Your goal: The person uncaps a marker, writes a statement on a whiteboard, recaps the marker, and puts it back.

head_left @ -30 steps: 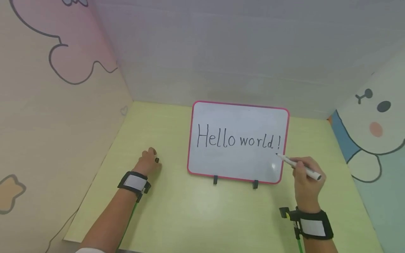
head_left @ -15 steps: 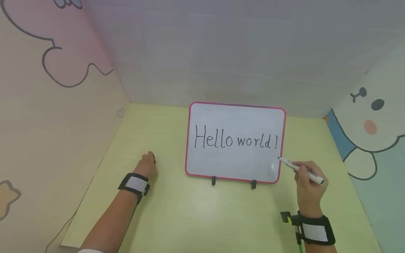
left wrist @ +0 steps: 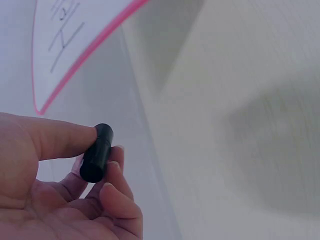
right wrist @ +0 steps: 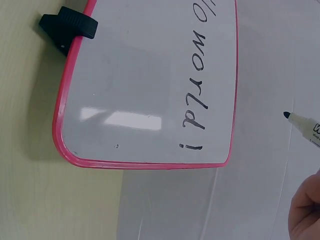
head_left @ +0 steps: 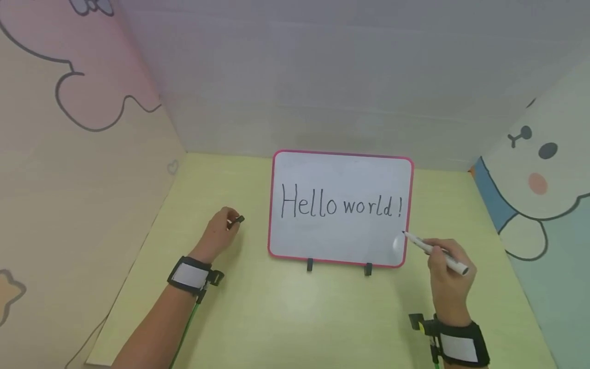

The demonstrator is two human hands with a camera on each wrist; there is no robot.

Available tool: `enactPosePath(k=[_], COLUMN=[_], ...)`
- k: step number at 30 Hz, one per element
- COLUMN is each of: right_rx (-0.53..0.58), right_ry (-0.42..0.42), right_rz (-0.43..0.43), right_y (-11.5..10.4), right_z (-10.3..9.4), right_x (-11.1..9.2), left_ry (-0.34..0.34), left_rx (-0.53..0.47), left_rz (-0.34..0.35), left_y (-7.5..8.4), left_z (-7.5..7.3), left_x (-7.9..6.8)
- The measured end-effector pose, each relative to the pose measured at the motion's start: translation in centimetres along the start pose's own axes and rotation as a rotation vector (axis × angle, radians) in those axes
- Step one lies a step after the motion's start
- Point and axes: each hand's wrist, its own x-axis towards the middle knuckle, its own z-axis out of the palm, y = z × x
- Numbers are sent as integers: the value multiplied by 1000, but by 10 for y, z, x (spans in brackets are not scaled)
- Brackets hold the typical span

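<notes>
A whiteboard (head_left: pixel 341 236) with a pink frame stands on the table and bears the black handwriting "Hello world!". To its right, my right hand (head_left: pixel 449 277) grips a white marker (head_left: pixel 454 263) like a pen, its dark tip bare. In the right wrist view, the marker's tip (right wrist: pixel 287 115) appears apart from the board. Left of the board, my left hand (head_left: pixel 216 233) holds a small black marker cap (head_left: pixel 238 219). Thumb and fingers pinch that cap (left wrist: pixel 97 155) in the left wrist view.
Two black clip feet (head_left: pixel 310 265) hold up the board's lower edge on the pale yellow table (head_left: pixel 286 318). A grey-white wall (head_left: pixel 322 77) rises behind. Painted cartoon walls flank both sides. Thin green cables (head_left: pixel 186 328) run from the black wrist straps.
My left hand has turned and moved a little up and right, showing the cap more. The right hand with the marker has dropped slightly below the writing. The head view has shifted a bit.
</notes>
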Motion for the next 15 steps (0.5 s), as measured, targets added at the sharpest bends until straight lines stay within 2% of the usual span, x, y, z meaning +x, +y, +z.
enactPosePath(k=[2, 4, 8, 10, 15], right_rx=[-17, 40, 315, 478, 761], right_ry=[-22, -44, -84, -111, -242], right_rz=[25, 50, 67, 67, 82], right_y=[-3, -5, -11, -15, -31], right_z=[-1, -1, -2, 0, 8], right_x=[-1, -1, 0, 1, 0], left_ry=[34, 62, 63, 40, -45], left_rx=[-46, -104, -212, -263, -374], left_rz=[55, 109, 212, 256, 373], left_y=[11, 24, 52, 66, 98], left_z=[-2, -4, 1, 7, 22], left_x=[-4, -9, -19, -26, -43])
